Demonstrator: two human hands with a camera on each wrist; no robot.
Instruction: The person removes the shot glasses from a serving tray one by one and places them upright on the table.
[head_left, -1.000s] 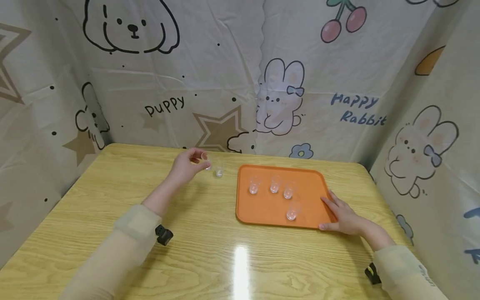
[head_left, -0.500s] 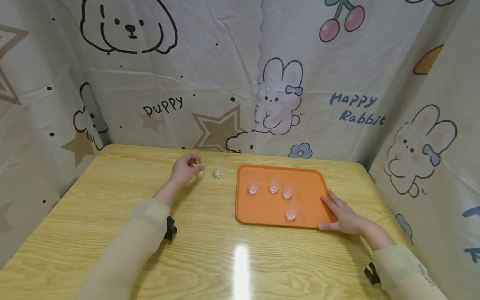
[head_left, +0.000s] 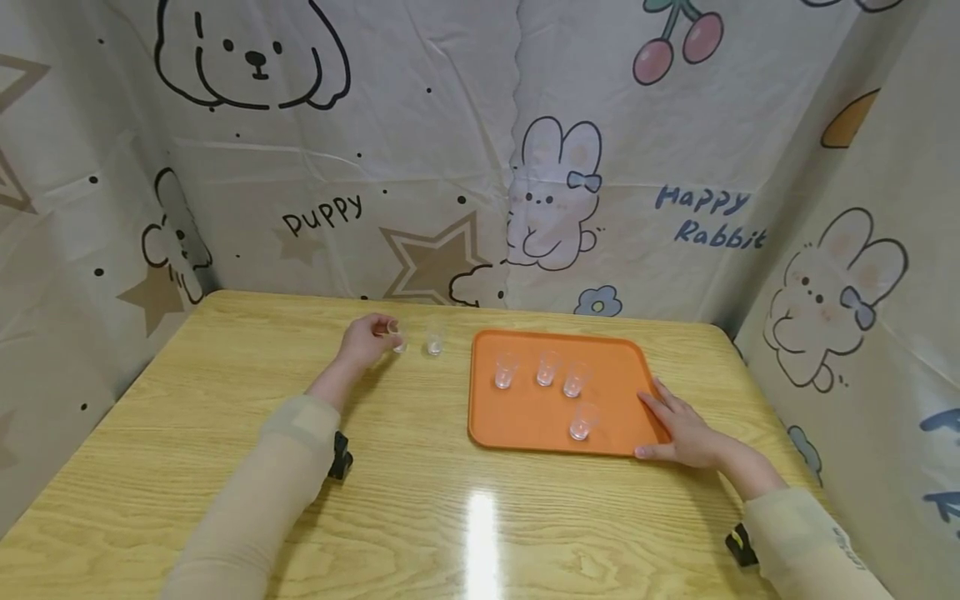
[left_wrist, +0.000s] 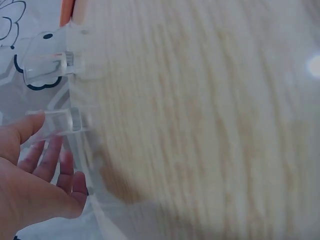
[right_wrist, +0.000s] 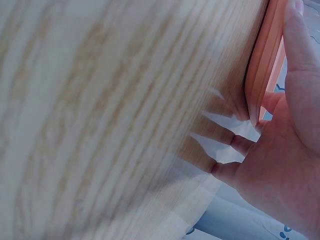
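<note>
A small clear shot glass (head_left: 399,343) stands upright at the table's back edge. My left hand (head_left: 365,343) pinches it near the rim between thumb and fingers. In the left wrist view the thumb overlaps the upper part of this glass (left_wrist: 65,121), its base on the wood. A second shot glass (head_left: 434,343) stands apart, just to its right. My right hand (head_left: 686,432) rests at the right edge of an orange tray (head_left: 517,429), fingers spread and fairly straight. Several more shot glasses stand on the tray, among them one near its front (head_left: 579,427).
The wood-grain table (head_left: 405,517) backs onto a printed cloth (head_left: 442,150) with cartoon animals, and cloth also hangs at both sides. A bright light reflection (head_left: 482,533) lies on the table's front part.
My left hand has moved slightly left with the shot glass and lowered it to the table, away from the second glass. The right hand and tray stay as they were.
</note>
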